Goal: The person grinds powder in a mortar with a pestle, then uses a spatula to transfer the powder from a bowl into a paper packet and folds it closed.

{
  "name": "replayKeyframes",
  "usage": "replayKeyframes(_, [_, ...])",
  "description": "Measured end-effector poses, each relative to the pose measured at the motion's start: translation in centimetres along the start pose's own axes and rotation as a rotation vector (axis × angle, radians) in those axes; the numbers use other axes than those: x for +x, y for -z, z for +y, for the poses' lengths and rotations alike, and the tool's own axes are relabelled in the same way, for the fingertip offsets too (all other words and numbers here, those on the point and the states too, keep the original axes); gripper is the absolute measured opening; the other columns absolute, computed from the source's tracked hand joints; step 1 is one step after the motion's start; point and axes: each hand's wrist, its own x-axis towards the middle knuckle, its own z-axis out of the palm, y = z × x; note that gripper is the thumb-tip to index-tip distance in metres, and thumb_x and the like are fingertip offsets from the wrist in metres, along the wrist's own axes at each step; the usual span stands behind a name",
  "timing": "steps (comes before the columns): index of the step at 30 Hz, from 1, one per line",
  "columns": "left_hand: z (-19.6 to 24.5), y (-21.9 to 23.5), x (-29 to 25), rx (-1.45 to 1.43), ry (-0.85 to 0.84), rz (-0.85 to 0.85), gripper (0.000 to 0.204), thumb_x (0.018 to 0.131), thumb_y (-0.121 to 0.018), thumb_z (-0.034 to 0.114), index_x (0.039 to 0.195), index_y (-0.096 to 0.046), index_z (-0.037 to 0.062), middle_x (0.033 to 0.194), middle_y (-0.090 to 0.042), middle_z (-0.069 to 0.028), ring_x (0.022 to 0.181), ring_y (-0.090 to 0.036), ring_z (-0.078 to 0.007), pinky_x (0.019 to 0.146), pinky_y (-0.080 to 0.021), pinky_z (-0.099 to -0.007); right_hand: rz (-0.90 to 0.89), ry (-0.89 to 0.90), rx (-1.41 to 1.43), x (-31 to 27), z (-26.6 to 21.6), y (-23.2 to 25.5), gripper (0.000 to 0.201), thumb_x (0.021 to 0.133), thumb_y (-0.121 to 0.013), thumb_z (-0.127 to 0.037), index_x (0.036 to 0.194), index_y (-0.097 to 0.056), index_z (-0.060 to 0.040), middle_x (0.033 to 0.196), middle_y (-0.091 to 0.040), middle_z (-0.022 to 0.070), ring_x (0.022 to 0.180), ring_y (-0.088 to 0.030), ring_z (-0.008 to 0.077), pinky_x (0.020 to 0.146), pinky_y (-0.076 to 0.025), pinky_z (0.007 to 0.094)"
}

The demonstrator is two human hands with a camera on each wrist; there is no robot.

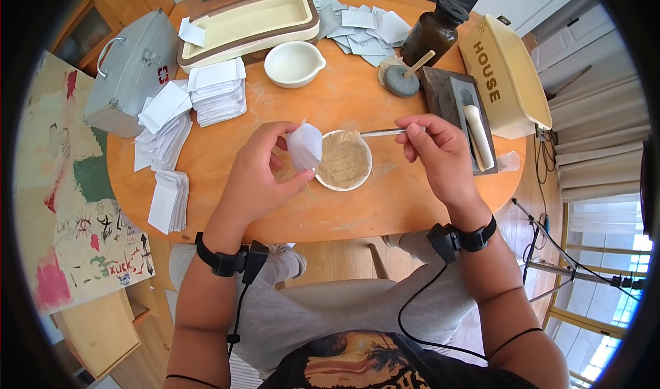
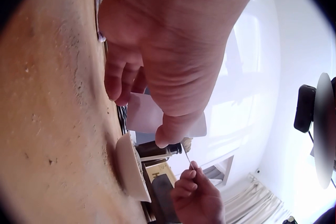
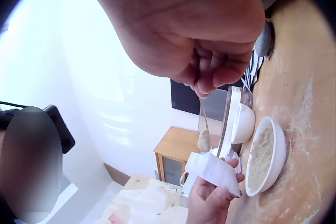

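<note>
My left hand [image 1: 256, 165] pinches a small white paper pouch [image 1: 304, 148] between thumb and fingers, its mouth spread wide. Just beside it on the table sits a small white bowl [image 3: 279, 153] of pale beige powder [image 1: 344, 163], clumpy on top. My right hand [image 1: 438, 154] grips the end of a thin metal spoon [image 1: 382, 133] between thumb and fingertips. In the head view the spoon's tip overlaps the bowl's far rim. A heap of powder [image 3: 203, 140] rides on the spoon, close above the pouch in the right wrist view.
Stacks of white packets [image 1: 218, 90] stand at the left beside a metal case [image 1: 134, 72]. Behind are a cream tray [image 1: 306, 17], a spouted bowl [image 1: 292, 66] and scattered grey-blue packets [image 1: 364, 28]. At right stand a brown jar [image 1: 430, 38], a stone grinder [image 1: 401, 81] and a yellow box [image 1: 505, 79].
</note>
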Motion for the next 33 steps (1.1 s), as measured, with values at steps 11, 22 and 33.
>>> replayKeyframes(11, [0.7, -1.0, -0.1, 0.029, -0.055, 0.003, 0.069, 0.082, -0.095, 0.017, 0.142, -0.065, 0.0055, 0.133, -0.072, -0.0115, 0.112, -0.072, -0.0255, 0.087, -0.061, -0.0364, -0.062, 0.655, -0.645, -0.7, -2.2, -3.5, 0.019, 0.101, -0.08, -0.003, 0.12, -0.079, -0.001, 0.1, -0.076, 0.0117, 0.087, -0.073, 0.0257, 0.077, -0.06, 0.0363])
replayKeyframes(22, [0.0, -1.0, -0.4, -0.043, -0.04, 0.002, 0.073, 0.084, -0.093, 0.012, 0.149, -0.061, 0.0037, 0.138, -0.072, -0.0113, 0.121, -0.073, -0.0237, 0.095, -0.062, -0.0356, 0.011, 0.835, -0.68, -2.2, -3.5, -2.8, 0.024, 0.094, -0.081, 0.006, 0.118, -0.079, 0.0013, 0.101, -0.074, 0.0139, 0.087, -0.074, 0.0293, 0.076, -0.06, 0.0375])
replayKeyframes(33, [-1.6, -1.1, 0.1, -0.811, 0.168, -0.044, 0.078, 0.096, -0.083, 0.005, 0.164, -0.045, 0.0031, 0.155, -0.063, -0.013, 0.133, -0.065, -0.0193, 0.106, -0.06, -0.0371, 0.087, 0.077, -0.315, -2.4, 0.0, -0.2, 0.018, 0.109, -0.075, -0.008, 0.125, -0.079, 0.001, 0.105, -0.077, 0.0053, 0.089, -0.067, 0.0098, 0.082, -0.056, 0.0276])
